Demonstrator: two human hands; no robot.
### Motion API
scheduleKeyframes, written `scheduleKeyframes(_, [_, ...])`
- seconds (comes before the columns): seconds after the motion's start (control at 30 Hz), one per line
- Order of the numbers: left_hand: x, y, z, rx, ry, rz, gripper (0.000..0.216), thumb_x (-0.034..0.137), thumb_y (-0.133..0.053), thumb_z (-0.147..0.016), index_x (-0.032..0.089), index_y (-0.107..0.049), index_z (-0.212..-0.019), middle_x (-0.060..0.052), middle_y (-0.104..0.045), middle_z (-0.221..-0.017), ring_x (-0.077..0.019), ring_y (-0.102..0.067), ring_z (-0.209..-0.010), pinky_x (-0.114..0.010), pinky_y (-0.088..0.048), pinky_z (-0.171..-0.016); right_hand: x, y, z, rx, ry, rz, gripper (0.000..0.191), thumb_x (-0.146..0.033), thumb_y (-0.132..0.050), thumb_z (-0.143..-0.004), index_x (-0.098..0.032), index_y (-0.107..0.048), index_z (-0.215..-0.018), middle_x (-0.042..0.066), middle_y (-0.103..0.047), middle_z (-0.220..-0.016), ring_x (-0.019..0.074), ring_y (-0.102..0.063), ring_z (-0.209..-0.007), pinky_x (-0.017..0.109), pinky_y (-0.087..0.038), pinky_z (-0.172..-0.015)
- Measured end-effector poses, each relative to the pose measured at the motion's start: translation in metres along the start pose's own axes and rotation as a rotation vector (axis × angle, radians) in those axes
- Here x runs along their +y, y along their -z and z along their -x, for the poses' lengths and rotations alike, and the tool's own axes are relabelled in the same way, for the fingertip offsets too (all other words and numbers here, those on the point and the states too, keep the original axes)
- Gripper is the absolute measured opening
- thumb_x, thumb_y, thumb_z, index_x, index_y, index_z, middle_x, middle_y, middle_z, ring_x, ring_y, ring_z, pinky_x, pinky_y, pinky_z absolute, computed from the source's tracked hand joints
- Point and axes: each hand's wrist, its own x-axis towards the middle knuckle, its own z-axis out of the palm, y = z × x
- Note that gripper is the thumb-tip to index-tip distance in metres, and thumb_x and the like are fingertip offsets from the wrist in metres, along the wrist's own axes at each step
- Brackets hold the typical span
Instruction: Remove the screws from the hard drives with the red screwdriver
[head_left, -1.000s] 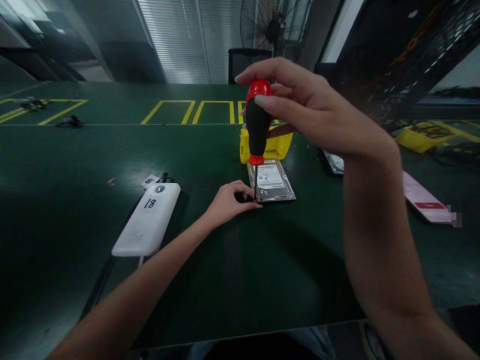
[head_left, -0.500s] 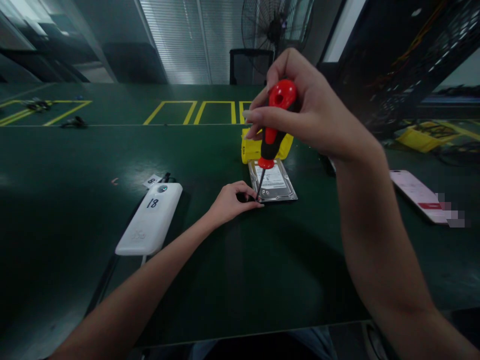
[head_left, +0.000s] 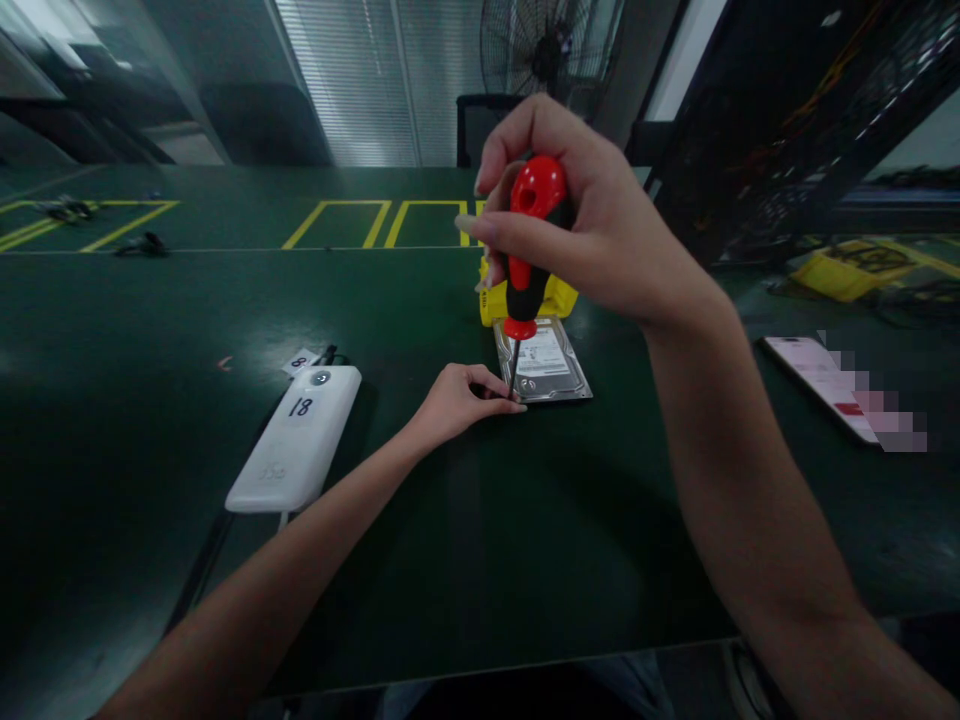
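Observation:
A silver hard drive (head_left: 551, 372) lies flat on the green table with its white label facing up. My right hand (head_left: 577, 210) grips the red and black handle of a screwdriver (head_left: 529, 270) above the drive. The screwdriver stands nearly upright, its thin shaft running down to the drive's near left corner. At that same corner, the thumb and fingers of my left hand (head_left: 469, 398) are closed on the edge of the drive, beside the screwdriver tip. My fingers hide the tip itself and whatever lies beneath it.
Behind the drive sits a yellow plastic container (head_left: 559, 297). A white power bank (head_left: 296, 435) marked 18, with a cable, lies to the left. A pink phone (head_left: 814, 375) rests at right, near another yellow container (head_left: 844, 275). Yellow tape outlines (head_left: 337, 204) mark the far table.
My right hand and the screwdriver handle have shifted left, bringing the shaft more upright, and the fingers have turned around the handle. My left hand stays at the drive's corner.

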Motion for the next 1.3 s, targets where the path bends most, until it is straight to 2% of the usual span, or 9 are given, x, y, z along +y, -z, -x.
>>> scheduleKeyframes(0.17, [0.003, 0.001, 0.000, -0.016, 0.031, -0.014, 0.022, 0.036, -0.074, -0.069, 0.016, -0.072, -0.078, -0.004, -0.069, -0.082, -0.0151, -0.057, -0.073, -0.028, -0.040, -0.063, 0.004, -0.001, -0.002, 0.010, 0.054, -0.018, 0.015, -0.022, -0.059, -0.085, -0.015, -0.048, -0.091, 0.001, -0.052, -0.088, 0.0088, -0.061, -0.069, 0.020, -0.054, -0.060])
scheduleKeyframes(0.3, [0.002, 0.005, 0.001, -0.045, 0.007, -0.041, 0.023, 0.035, -0.075, -0.069, 0.017, -0.073, -0.081, -0.004, -0.068, -0.084, -0.0158, -0.056, -0.074, -0.029, -0.039, -0.064, 0.003, 0.002, -0.001, -0.003, 0.017, 0.024, 0.014, -0.024, -0.061, -0.083, -0.019, -0.050, -0.092, 0.000, -0.056, -0.088, 0.0100, -0.062, -0.074, 0.020, -0.054, -0.063])
scheduleKeyframes(0.47, [0.002, 0.010, 0.002, -0.076, -0.026, -0.048, 0.024, 0.036, -0.073, -0.070, 0.018, -0.074, -0.086, -0.004, -0.068, -0.087, -0.0166, -0.057, -0.077, -0.030, -0.040, -0.067, 0.000, 0.003, 0.001, 0.034, 0.022, 0.106, 0.011, -0.023, -0.058, -0.083, -0.019, -0.053, -0.092, 0.003, -0.058, -0.093, 0.0101, -0.061, -0.073, 0.022, -0.053, -0.068])
scheduleKeyframes(0.77, [-0.001, 0.008, 0.000, -0.062, -0.011, -0.019, 0.021, 0.036, -0.073, -0.071, 0.017, -0.074, -0.082, -0.004, -0.068, -0.083, -0.0152, -0.056, -0.074, -0.029, -0.039, -0.065, 0.000, 0.003, 0.001, 0.013, -0.016, 0.114, 0.013, -0.030, -0.057, -0.084, -0.023, -0.052, -0.095, -0.001, -0.060, -0.091, 0.0100, -0.061, -0.076, 0.023, -0.053, -0.068])
scheduleKeyframes(0.93, [0.000, 0.008, 0.000, -0.054, -0.002, -0.039, 0.021, 0.036, -0.073, -0.070, 0.017, -0.073, -0.081, -0.004, -0.067, -0.084, -0.0152, -0.055, -0.074, -0.029, -0.039, -0.065, 0.001, 0.005, 0.001, -0.005, 0.021, 0.118, 0.018, -0.031, -0.057, -0.086, -0.018, -0.051, -0.098, 0.000, -0.059, -0.088, 0.0106, -0.061, -0.077, 0.024, -0.052, -0.071])
scheduleKeyframes(1.17, [-0.001, 0.006, 0.000, -0.022, -0.032, -0.050, 0.023, 0.035, -0.075, -0.068, 0.017, -0.072, -0.082, -0.003, -0.065, -0.083, -0.0141, -0.052, -0.071, -0.028, -0.038, -0.063, 0.001, -0.001, 0.000, 0.032, 0.079, 0.087, 0.014, -0.018, -0.056, -0.086, -0.013, -0.050, -0.098, 0.002, -0.054, -0.094, 0.0088, -0.057, -0.075, 0.022, -0.050, -0.068])
scheduleKeyframes(1.3, [-0.003, 0.006, 0.000, -0.035, -0.045, -0.063, 0.022, 0.034, -0.075, -0.068, 0.018, -0.071, -0.082, -0.003, -0.064, -0.084, -0.0142, -0.053, -0.072, -0.028, -0.039, -0.065, -0.001, -0.004, 0.001, 0.035, 0.018, 0.024, 0.011, -0.017, -0.053, -0.086, -0.014, -0.049, -0.095, 0.002, -0.052, -0.090, 0.0104, -0.055, -0.075, 0.021, -0.050, -0.065])
